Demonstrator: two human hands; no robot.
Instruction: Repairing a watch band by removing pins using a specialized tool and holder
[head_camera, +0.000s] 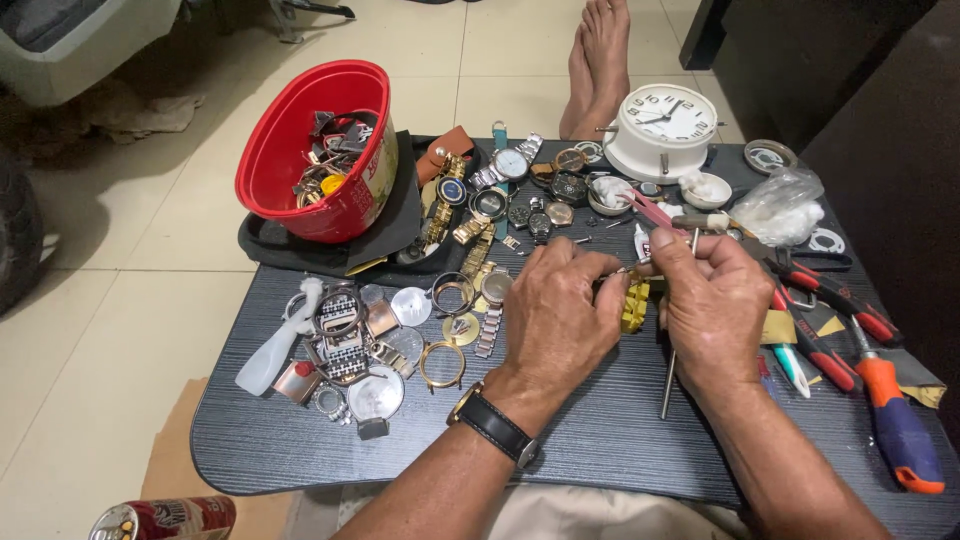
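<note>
My left hand (560, 310), with a dark-strapped watch on its wrist, pinches a gold metal watch band (634, 303) above the dark wooden table (600, 440). My right hand (712, 300) meets it from the right and holds a thin metal tool (668, 385) whose shaft hangs down below the palm. The fingertips of both hands touch around the top of the band. A pink-handled tool (655, 212) sticks out just behind my right hand.
A red plastic tub (318, 150) of parts sits back left on a black cloth. Several watches (500, 190) and loose watch cases (370, 340) cover the table's middle and left. A white alarm clock (663, 130) stands at the back. Red pliers (830, 300) and an orange-blue screwdriver (900, 430) lie right. Bare feet (600, 60) rest beyond.
</note>
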